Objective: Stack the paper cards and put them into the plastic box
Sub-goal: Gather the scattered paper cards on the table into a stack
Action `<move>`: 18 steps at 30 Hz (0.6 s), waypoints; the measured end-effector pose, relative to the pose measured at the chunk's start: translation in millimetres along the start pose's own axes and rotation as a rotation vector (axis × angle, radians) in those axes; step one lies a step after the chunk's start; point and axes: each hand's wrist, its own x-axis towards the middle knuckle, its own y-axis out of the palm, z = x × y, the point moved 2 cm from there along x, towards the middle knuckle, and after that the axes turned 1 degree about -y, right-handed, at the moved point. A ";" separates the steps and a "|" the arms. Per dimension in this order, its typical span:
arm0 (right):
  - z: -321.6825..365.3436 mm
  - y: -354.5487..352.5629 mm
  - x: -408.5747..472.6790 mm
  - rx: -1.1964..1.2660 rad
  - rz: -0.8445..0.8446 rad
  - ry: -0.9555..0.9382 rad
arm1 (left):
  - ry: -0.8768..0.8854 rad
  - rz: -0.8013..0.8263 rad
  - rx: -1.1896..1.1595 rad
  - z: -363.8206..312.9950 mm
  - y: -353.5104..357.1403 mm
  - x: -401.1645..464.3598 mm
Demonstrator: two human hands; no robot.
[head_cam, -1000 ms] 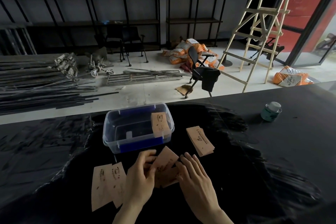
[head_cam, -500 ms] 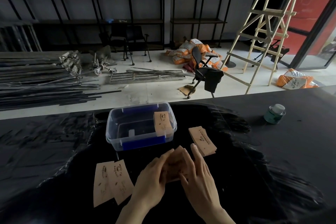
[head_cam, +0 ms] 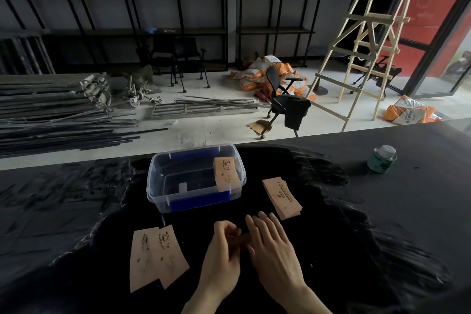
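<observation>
Gathering of loose cards is judged to be the step in hand. A small bundle of brown paper cards (head_cam: 238,240) is seen between the two hands, mostly hidden; only an edge shows. The left hand (head_cam: 223,260) is curled, thumb and fingers closed on that bundle. The right hand (head_cam: 271,245) lies flat with fingers extended, pressed against the bundle's right side; whether it grips or merely steadies cannot be told.

The clear plastic box (head_cam: 163,201) stands open on the black table (head_cam: 382,211), just beyond the hands. One card (head_cam: 226,171) leans inside against its right wall, tilted rather than flat. A fanned stack of cards (head_cam: 281,197) lies to the right of the box, apart from it. Two overlapping cards (head_cam: 155,255) lie to the left of the hands.

Risks noted:
- The held bundle may splay, since the grip is taken at one edge only.
- The leaning card may obstruct a stack lowered into the box and cause it to tip.
- The right-hand stack, already skewed, may scatter if brushed by the right wrist.
- The green tin (head_cam: 381,159) stands well clear and is judged no hazard.
</observation>
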 end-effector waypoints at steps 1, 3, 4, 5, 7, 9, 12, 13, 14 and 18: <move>0.8 0.9 0.0 -0.006 0.011 -0.006 | -0.003 0.032 -0.051 -2.5 2.2 0.0; 1.9 1.4 -0.6 -0.009 0.050 -0.010 | -0.007 0.078 -0.119 -6.1 1.0 -0.3; 1.6 1.3 -0.3 -0.016 0.059 -0.006 | -0.001 0.067 -0.111 -5.7 -3.0 -0.7; 1.1 0.3 0.9 -0.020 0.060 0.007 | 0.012 -0.004 -0.062 -2.6 -10.0 -1.1; 1.6 -1.0 4.0 -0.010 0.052 0.034 | 0.013 -0.301 0.135 8.9 -31.0 -1.4; 2.9 -1.0 5.6 0.017 0.051 0.040 | -0.120 -0.538 0.389 21.8 -54.9 -2.9; 4.5 -3.4 7.8 0.060 0.048 0.022 | -0.410 -0.516 0.631 45.6 -74.8 -7.3; 6.1 -4.4 9.1 0.069 0.046 0.014 | -0.436 -0.495 0.675 50.9 -76.8 -9.4; 8.3 -4.2 10.7 0.074 0.046 0.003 | -0.440 -0.490 0.697 53.3 -77.6 -11.2; 18.2 -2.7 18.4 0.066 0.069 -0.012 | -0.356 -0.434 0.598 49.8 -78.5 -7.7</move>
